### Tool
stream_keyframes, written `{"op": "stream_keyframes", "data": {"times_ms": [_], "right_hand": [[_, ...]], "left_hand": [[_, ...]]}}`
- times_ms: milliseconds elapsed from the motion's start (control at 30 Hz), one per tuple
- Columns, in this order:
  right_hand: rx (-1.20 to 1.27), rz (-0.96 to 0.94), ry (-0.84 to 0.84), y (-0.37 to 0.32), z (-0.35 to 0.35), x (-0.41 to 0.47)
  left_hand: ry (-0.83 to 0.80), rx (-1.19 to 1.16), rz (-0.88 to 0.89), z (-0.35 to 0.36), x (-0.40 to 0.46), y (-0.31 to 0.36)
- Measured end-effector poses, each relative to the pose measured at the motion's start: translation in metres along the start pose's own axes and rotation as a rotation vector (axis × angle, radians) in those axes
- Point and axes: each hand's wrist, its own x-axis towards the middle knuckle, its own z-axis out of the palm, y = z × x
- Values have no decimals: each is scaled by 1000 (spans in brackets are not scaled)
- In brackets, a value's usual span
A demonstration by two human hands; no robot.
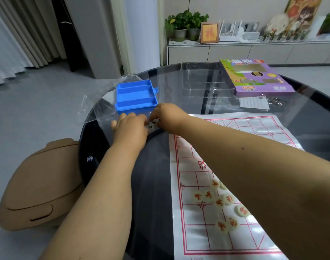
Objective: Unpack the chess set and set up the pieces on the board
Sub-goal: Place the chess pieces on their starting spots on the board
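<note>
Red-marked pieces lie nearest, under the right forearm on the near part of the board, roughly eight visible discs in a loose cluster, dumped not placed, none on a starting point yet. Board is a white sheet with a red grid, spread flat just right of both hands. Past the cluster, left hand and right hand meet at the board's far left corner, fingers curled inward and pinching a small clear packet holding black-marked pieces; two or three discs show, rest hidden by fingers, so the count is unsure. Both hands look closed on the packet, likely pulling it apart to free the second colour; exact finger gap hard to tell. Just beyond the hands sits one blue box, lid off, three empty compartments, kept near, probably the piece holder. Clear plastic wrap spreads left of the hands, over the table edge. Far right of the hands: one clear tray, one purple carton, one paper slip, some metal rings, pushed aside as discarded packaging. One tan seat below the left arm.
</note>
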Motion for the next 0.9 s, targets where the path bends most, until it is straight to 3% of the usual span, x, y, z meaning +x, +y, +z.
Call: {"op": "stream_keyframes", "data": {"times_ms": [200, 367, 533, 700, 900], "right_hand": [[-83, 39, -98, -12, -2, 5], [-116, -10, 52, -15, 2, -9], [159, 109, 272, 15, -25, -45], [260, 312, 259, 80, -40, -105], [193, 436, 171, 121, -26, -132]], "left_hand": [[6, 42, 41, 5, 2, -3], [26, 127, 59, 8, -2, -2], [75, -25, 82, -10, -11, 17], [-111, -202, 283, -20, -31, 79], [-180, -121, 336, -6, -37, 99]]}}
